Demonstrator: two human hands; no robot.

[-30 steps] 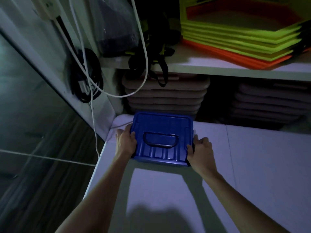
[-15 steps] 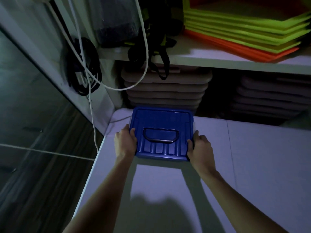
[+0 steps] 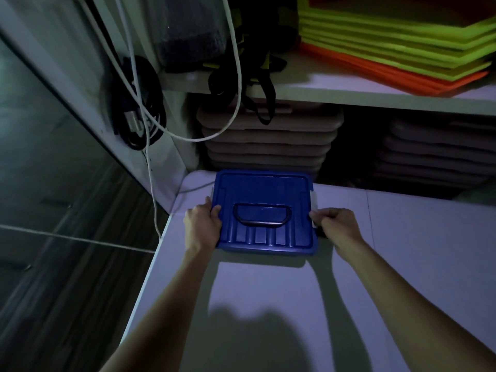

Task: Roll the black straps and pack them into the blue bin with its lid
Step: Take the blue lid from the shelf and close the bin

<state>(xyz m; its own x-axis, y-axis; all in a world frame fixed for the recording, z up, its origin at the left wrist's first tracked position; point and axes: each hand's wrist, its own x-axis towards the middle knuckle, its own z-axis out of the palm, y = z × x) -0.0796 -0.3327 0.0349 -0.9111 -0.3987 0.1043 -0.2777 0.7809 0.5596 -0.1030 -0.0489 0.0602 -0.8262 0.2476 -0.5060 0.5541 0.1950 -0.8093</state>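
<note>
Blue bin [image 3: 264,216] sits lid-on at the far left corner of the surface [image 3: 268,304], the flat handle folded down on the lid [image 3: 260,183].

Hands: left hand [image 3: 201,226] grips the bin's left side, thumb curled over the lid edge. Right hand [image 3: 336,224] pinches the pale latch [image 3: 313,208] on the right side, fingers curled on it. The matching left latch is barely visible beside the left fingers.

Black straps [image 3: 257,84] hang off the shelf [image 3: 349,92] above and behind the bin. Whether they are the task's straps, or whether any lie inside, cannot be told.

Risk: the bin's left side is near the left edge of the surface; an uneven pull on one latch could skew it toward that edge. A white cable [image 3: 236,76] droops close to the far left corner and could snag a lifted lid.

Room: open surface to the near side and right. Far side blocked by stacked pads [image 3: 268,140] under the shelf.
</note>
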